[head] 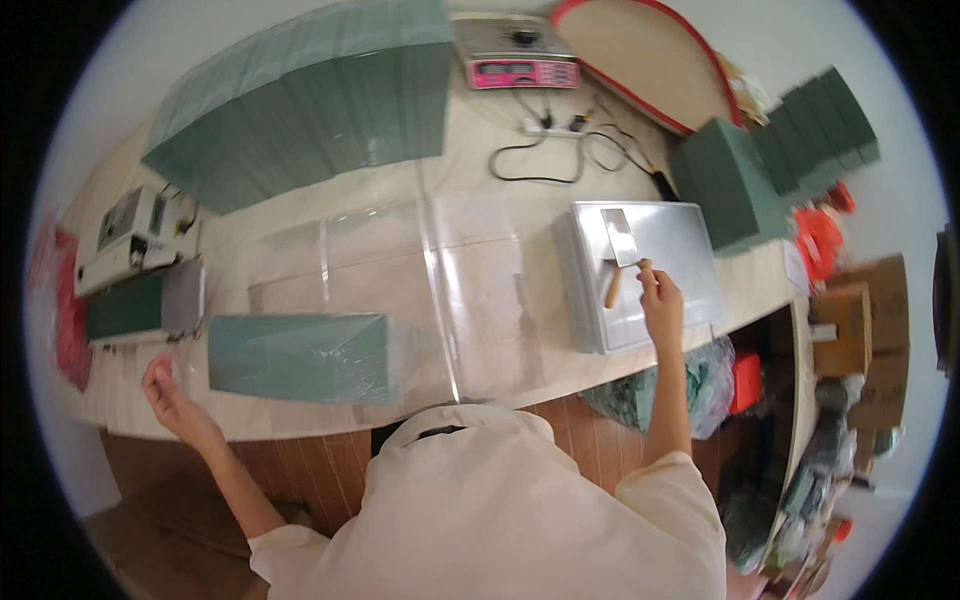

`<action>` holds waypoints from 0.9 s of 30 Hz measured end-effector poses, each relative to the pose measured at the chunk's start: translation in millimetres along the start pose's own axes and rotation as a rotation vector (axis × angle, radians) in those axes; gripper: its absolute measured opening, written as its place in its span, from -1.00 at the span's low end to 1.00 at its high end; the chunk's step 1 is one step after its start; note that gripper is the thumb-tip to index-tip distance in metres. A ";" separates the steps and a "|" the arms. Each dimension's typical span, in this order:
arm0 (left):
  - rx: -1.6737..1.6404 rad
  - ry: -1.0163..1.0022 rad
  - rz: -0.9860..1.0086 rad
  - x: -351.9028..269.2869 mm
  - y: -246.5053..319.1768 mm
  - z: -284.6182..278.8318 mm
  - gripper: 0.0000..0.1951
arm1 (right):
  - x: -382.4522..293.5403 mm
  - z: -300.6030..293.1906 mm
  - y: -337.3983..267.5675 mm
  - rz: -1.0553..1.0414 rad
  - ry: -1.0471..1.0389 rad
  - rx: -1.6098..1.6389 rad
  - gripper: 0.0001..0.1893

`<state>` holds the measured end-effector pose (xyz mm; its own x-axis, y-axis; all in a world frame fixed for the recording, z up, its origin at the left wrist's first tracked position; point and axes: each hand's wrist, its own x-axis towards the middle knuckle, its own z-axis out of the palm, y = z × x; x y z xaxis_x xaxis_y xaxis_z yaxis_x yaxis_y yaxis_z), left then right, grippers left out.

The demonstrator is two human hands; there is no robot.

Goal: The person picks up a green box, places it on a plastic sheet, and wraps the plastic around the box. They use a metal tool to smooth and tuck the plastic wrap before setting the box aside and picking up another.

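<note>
My right hand (pixel 661 292) pinches the wooden handle of a flat metal scraper (pixel 619 234) over a grey metal-looking box (pixel 667 300). Under or beside the blade lies another wooden-handled tool (pixel 613 289), its head partly hidden. My left hand (pixel 169 397), fingers loosely curled and no object visible in it, is at the left front edge of the table. Just right of it a green block in clear film (pixel 300 356) lies on the table. Clear plastic sheeting (pixel 480 300) spreads between the block and the box.
Wrapped green blocks (pixel 322 112) line the back left. A pink-fronted digital scale (pixel 525 73), a power strip with cables (pixel 559 131) and a red-rimmed tray (pixel 645 60) are behind. More green blocks (pixel 727 187) stand right; a white machine (pixel 127 240) sits left, cardboard boxes (pixel 844 330) far right.
</note>
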<state>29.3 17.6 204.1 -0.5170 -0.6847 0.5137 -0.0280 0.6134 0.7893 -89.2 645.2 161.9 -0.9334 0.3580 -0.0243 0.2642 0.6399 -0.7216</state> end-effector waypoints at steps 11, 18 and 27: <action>-0.768 -0.329 -0.793 -17.1 -117.7 25.2 -0.53 | -6.0 21.6 129.3 0.259 0.395 -0.367 -0.59; -1.015 -0.923 -0.453 -48.2 -143.6 56.2 -0.39 | -56.8 94.5 46.1 -0.416 0.073 -0.045 -0.43; -0.764 -0.222 -0.909 -24.8 -120.9 71.5 -0.44 | -157.4 231.2 -99.5 -0.479 -0.568 0.604 -0.01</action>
<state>-15.7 -11.4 71.9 -0.7088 -0.6167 -0.3424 0.0164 -0.4998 0.8660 -24.6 367.9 77.6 -0.9300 -0.3361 0.1489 -0.1981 0.1171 -0.9732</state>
